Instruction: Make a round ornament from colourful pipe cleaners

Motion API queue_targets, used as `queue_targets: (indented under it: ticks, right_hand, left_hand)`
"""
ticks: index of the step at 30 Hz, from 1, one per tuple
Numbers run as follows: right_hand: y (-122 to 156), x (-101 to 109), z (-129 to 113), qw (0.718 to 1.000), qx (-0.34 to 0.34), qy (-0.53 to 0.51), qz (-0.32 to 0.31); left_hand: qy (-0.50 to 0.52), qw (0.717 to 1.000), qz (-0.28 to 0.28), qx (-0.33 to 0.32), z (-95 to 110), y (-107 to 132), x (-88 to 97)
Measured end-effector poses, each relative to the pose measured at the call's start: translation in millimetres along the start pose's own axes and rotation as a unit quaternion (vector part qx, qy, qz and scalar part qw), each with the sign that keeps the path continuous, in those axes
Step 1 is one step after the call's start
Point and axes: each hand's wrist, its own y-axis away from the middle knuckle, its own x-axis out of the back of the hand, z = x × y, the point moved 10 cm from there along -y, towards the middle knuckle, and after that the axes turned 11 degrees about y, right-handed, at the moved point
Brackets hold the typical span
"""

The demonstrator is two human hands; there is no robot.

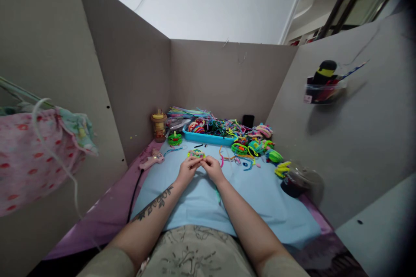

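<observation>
My left hand (187,170) and my right hand (213,169) meet over the blue cloth (191,207), fingertips pinched together. Whatever lies between the fingers is too small to make out. Just beyond the fingertips sits a small round piece of green, yellow and pink fuzzy stems (195,153). A teal fuzzy stem (217,195) shows beside my right wrist; whether it runs up into the fingers is hidden. Loose pieces of coloured pipe cleaner (249,165) lie to the right of my right hand.
A blue tray (208,139) of tangled pipe cleaners stands at the back, with several fuzzy figures (239,149) to its right. On the left are a pink glue gun (152,160), a green figure (174,139) and a brown cup (159,126). A dark-based container (294,181) stands right.
</observation>
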Motion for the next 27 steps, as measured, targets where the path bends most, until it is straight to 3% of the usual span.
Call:
queue_targets:
  ticks: [6, 13, 21, 27]
  right_hand:
    - [-0.1, -0.1, 6.6, 1.000, -0.006, -0.009, -0.006]
    - [0.3, -5.5, -3.7, 0.999, 0.040, 0.017, -0.020]
    - [4.0, 8.0, -20.0, 0.993, 0.061, 0.091, 0.034]
    - [5.4, 0.1, -25.6, 0.992, 0.084, 0.094, 0.010]
  left_hand:
    - [-0.033, 0.999, -0.003, -0.014, 3.5, 1.7, -1.6]
    - [-0.099, 0.994, 0.035, -0.023, 11.5, 2.8, 5.5]
    - [-0.096, 0.993, 0.070, 0.019, 1.3, 1.6, 12.1]
    - [-0.069, 0.991, 0.094, 0.068, -11.4, 1.1, 20.2]
